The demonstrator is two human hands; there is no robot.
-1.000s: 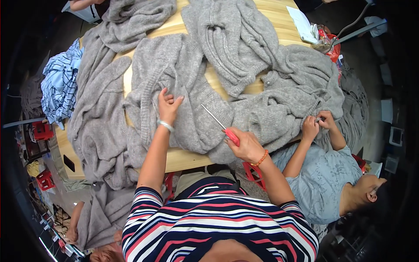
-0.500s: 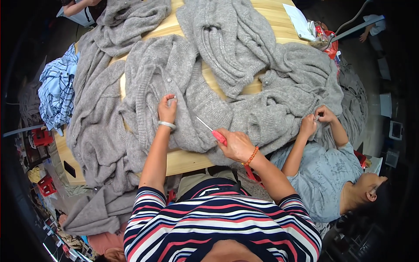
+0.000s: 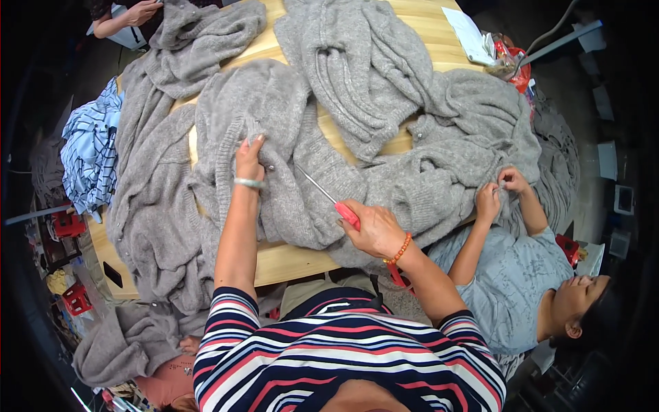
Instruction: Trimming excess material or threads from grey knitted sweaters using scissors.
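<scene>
In front of me a grey knitted garment (image 3: 264,89) lies bunched on the table, a small button (image 3: 270,167) showing on it. My left hand (image 3: 249,161) is closed on its ribbed edge, thumb and fingers pinching the knit. My right hand (image 3: 376,230) grips the pink handle of an awl-like tool (image 3: 319,187). Its long thin metal shaft points up and left toward the left hand. The shaft's tip lies over the knit, apart from the left hand; its exact shape is too small to tell.
More grey knits (image 3: 364,62) cover much of the wooden table (image 3: 295,264). A co-worker's hands (image 3: 499,192) handle knit close on my right. Others sit at far left and lower left. A phone (image 3: 112,275) and blue striped cloth (image 3: 93,147) are at left, papers (image 3: 470,34) at far right.
My left hand has moved slightly up and left and now pinches the ribbed edge. The knit has shifted, its button now lower. The tool's tip has moved up and left.
</scene>
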